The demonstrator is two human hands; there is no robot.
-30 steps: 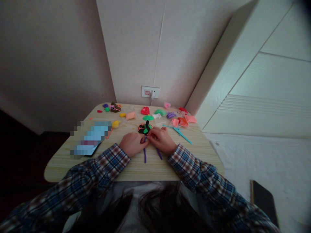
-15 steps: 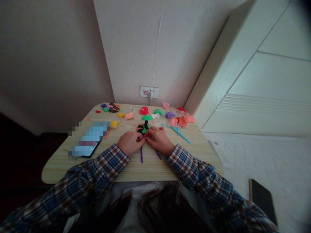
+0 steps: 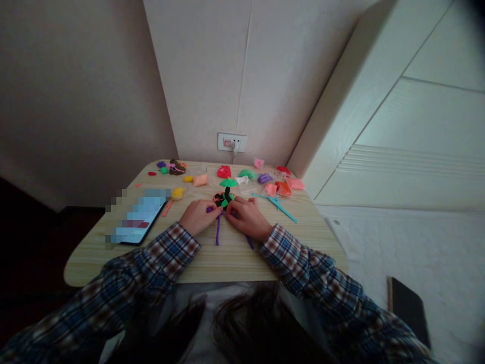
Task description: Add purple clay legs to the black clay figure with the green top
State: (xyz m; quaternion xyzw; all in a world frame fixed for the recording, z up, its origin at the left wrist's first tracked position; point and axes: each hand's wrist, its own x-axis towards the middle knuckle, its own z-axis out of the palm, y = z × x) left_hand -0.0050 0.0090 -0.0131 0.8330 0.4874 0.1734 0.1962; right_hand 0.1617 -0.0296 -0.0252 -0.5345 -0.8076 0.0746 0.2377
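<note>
In the middle of the table is a small clay figure (image 3: 227, 194) in black and green, with a green umbrella-like top. My left hand (image 3: 200, 216) is closed at its left front, its fingers pinching a strip of purple clay (image 3: 217, 230). My right hand (image 3: 248, 217) rests against the figure's right side with its fingers bent together; they hide what they hold. One end of the purple clay (image 3: 249, 242) shows below my right hand.
A phone (image 3: 146, 227) lies on the left of the table (image 3: 212, 265). Several clay packets, among them a red one (image 3: 224, 172) and an orange one (image 3: 283, 188), line the back. Turquoise modelling tools (image 3: 282, 210) lie at right. A wall socket (image 3: 232, 142) holds a plug.
My left hand has shifted slightly left and away from my right hand. The left purple strip has moved a little left and up. My right hand has hardly moved.
</note>
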